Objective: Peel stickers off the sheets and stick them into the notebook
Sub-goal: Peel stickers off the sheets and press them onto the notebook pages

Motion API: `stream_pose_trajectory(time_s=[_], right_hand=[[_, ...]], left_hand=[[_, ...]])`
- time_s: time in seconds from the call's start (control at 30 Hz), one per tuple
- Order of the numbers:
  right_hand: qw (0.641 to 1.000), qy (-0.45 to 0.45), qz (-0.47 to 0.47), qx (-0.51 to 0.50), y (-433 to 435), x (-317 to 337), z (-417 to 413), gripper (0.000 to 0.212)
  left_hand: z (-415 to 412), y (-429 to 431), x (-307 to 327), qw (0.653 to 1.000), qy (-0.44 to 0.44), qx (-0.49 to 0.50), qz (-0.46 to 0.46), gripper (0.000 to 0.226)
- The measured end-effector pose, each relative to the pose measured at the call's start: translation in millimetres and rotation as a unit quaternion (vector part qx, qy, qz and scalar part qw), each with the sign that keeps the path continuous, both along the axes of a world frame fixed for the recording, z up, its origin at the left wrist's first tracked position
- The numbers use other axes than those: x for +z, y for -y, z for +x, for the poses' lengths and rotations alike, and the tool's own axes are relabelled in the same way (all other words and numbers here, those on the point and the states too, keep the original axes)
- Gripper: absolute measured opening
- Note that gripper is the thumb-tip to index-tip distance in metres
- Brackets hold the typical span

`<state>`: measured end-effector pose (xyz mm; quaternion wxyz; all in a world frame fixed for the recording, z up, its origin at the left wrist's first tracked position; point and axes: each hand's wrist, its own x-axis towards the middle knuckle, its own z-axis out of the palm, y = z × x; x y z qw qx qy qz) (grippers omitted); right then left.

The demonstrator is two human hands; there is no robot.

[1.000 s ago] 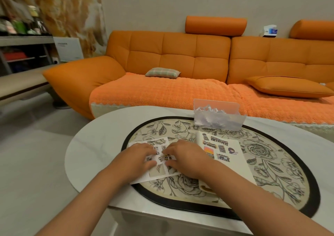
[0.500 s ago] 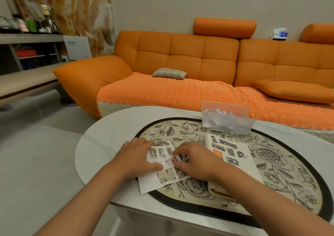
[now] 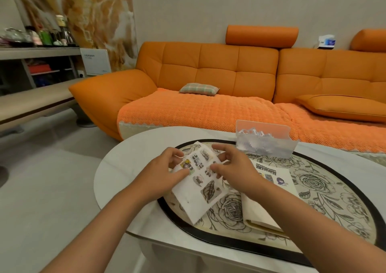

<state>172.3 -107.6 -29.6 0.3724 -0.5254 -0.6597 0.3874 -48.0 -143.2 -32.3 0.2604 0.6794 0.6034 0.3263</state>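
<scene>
A white sticker sheet [image 3: 198, 191] with several small printed stickers is lifted off the table and tilted. My left hand [image 3: 165, 172] grips its left edge, thumb on top. My right hand [image 3: 231, 166] pinches the sheet near its right side, fingertips curled onto the stickers. To the right lies the open cream notebook [image 3: 269, 208], partly under my right forearm, with several stickers [image 3: 271, 174] on its page.
A floral oval placemat [image 3: 325, 191] with a black rim covers the white oval table [image 3: 125, 168]. A clear plastic box [image 3: 265, 143] stands at the mat's far edge. An orange sofa [image 3: 219, 80] runs behind the table, and shelves [image 3: 35, 63] stand at the left.
The sticker sheet lay flat on the mat under both hands; now both hands have raised it off the table and tilted it. The camera view has shifted leftward.
</scene>
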Motion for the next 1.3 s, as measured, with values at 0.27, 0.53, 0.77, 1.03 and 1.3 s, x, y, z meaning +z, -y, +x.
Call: stream_pose_trajectory(time_s=[0.27, 0.53, 0.77, 1.03, 1.3], right_hand=[[0.958, 0.196, 0.202, -0.057, 6, 14, 11, 0.054], [0.872, 0.284, 0.399, 0.013, 20, 14, -4, 0.028], [0.911, 0.208, 0.356, -0.024, 20, 18, -3, 0.018], [0.941, 0.121, 0.312, -0.043, 24, 23, -2, 0.014], [0.946, 0.127, 0.292, -0.062, 29, 29, -4, 0.007]], left_hand=[[8, 3, 7, 0.989, 0.136, 0.032, -0.051, 0.018], [26, 6, 13, 0.959, 0.273, 0.050, -0.059, 0.016], [36, 4, 15, 0.930, 0.356, 0.008, -0.094, 0.026], [43, 4, 16, 0.927, 0.367, 0.016, -0.077, 0.027], [48, 9, 22, 0.920, 0.387, 0.026, -0.050, 0.018]])
